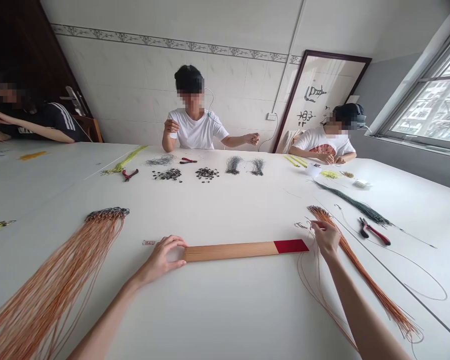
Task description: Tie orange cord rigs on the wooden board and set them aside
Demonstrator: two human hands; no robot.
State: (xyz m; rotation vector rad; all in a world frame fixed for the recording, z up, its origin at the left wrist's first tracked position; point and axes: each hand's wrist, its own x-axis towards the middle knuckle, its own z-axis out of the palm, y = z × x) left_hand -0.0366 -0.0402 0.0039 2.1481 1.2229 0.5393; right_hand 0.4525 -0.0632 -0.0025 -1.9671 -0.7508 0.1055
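- Wooden slat (232, 250), long and thin, lies flat on the white worktop (225, 210) straight in front of the person, running left to right between the two hands. Its right end is covered by a red band (290, 245).
- Left hand (164, 257) rests on the slat's left end. The fingers are spread and bent, with the tips pressing down on the wood and nothing clasped in the palm.
- Right hand (325, 236) sits just past the red band, at the top of a bundle of orange cords (363, 270). Its fingers are drawn together in a pinch on the looped ends of the cords. How many strands are in the pinch cannot be told.
- That bundle runs from the right hand down toward the near right edge of the worktop, and a few loose strands curl beside the forearm.
- A second, thicker sheaf of orange cords (60, 280) fans across the near left, its dark-tipped ends gathered at the top, well apart from the left hand.
- A small tag (149, 242) lies just left of the left hand.
- Red-handled pliers (373, 231) lie near the right hand, beside a long bunch of dark green wires (354, 202).
- Across the worktop are heaps of small dark parts (207, 173), two more pliers (130, 174) and yellow-green strands (123, 162).
- A person in a white shirt (195, 131) sits opposite with both hands raised. Another sits at the far right, and a third at the far left.
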